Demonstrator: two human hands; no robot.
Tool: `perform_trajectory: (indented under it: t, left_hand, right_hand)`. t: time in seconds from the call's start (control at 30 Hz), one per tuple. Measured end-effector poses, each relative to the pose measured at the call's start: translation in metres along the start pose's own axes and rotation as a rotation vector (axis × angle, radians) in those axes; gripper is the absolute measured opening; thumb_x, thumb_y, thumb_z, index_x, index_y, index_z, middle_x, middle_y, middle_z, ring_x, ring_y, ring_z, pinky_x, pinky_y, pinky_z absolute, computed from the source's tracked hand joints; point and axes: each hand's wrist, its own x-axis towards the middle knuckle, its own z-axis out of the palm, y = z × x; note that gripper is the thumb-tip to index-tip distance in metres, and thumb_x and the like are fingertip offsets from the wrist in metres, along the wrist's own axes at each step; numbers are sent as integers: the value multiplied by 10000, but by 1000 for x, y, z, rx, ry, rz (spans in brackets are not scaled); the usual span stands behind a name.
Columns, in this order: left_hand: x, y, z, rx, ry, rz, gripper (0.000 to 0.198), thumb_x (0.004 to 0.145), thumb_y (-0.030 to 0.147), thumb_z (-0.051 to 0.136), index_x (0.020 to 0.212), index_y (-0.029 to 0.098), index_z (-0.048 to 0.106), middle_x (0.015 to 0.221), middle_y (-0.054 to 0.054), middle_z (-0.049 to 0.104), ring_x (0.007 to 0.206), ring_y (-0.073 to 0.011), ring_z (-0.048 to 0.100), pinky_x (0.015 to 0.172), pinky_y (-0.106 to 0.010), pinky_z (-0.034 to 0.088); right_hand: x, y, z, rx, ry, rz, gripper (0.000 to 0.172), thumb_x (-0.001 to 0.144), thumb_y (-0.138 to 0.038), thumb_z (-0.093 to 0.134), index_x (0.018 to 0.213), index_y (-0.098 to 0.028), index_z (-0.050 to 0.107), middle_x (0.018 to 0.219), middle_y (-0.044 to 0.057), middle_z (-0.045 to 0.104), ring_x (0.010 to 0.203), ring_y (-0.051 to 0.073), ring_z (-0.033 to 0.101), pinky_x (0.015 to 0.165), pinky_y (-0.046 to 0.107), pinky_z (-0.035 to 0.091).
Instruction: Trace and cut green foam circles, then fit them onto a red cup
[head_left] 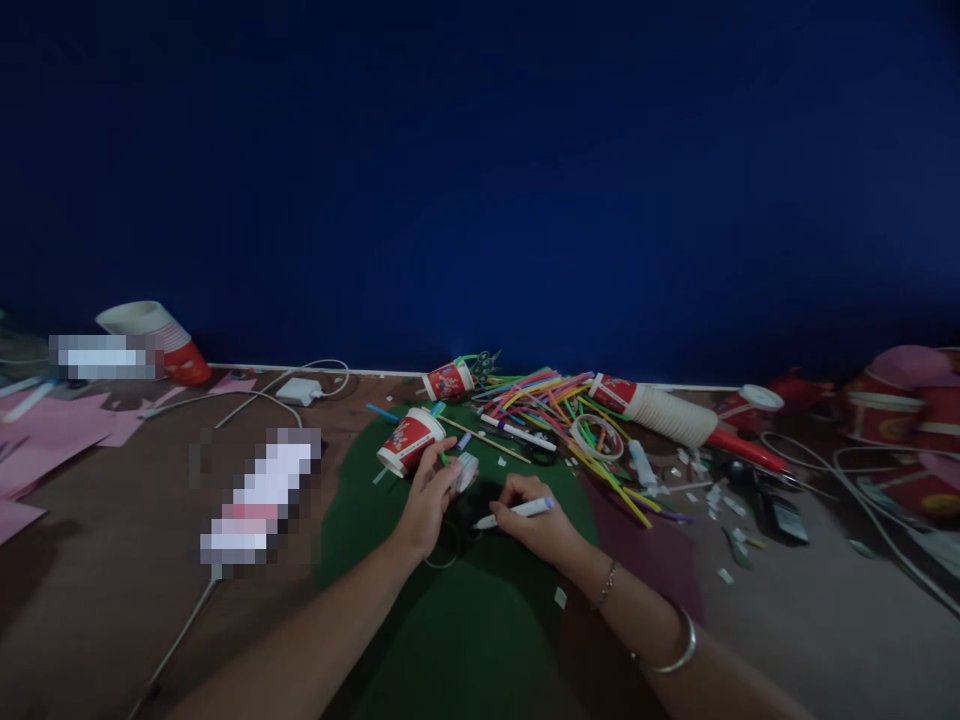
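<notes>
My right hand (536, 520) grips a white marker pen (516, 513) with a lilac end, its tip pointing left. Closed fingers of my left hand (426, 505) hold a small whitish piece (466, 471) whose kind I cannot make out; a bit of green shows at the fingers. Just behind that hand, a red and white paper cup (409, 442) lies tilted, with straws around it. Both hands are over a dark green sheet (465, 640). Between them is a dark shape with a thin curved outline, too dim to name.
Colourful straws (536, 395) are heaped behind my hands, with a tape roll (598, 438), another marker (519, 432) and scissors (486, 366). Stacked cups (667, 412) lie right. A charger (298, 390), blurred-out device (262, 490) and pink paper (56, 435) are left. Scraps litter the table.
</notes>
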Motion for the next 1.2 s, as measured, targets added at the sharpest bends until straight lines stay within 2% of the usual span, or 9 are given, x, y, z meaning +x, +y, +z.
perform_trajectory:
  t: [0.47,0.9,1.2]
  left_hand:
    - [-1,1,1,-1,-2,-2,472,695,290,652,1140,228,507,830,13,587,805,-170,631,797,-320,486]
    - [-1,0,-1,14,-9,1,493,702,293,646,1165,224,490,841,6,592,803,-176,630,773,-318,488]
    - [-1,-1,-1,11,-2,6,492,686,294,653,1152,230,508,833,9,601,802,-172,631,785,-321,487]
  right_hand:
    - [0,2,1,25,-20,-11,189,691,-258,602,541,-196,507,515,-37,532,577,132,488,606,243,353]
    - [0,-1,0,40,-41,-29,184,675,-230,595,529,-194,489,458,-45,490,511,117,461,513,216,345]
    - [1,1,1,37,-11,-21,206,672,-197,565,499,-194,454,453,-49,490,495,111,451,555,232,348]
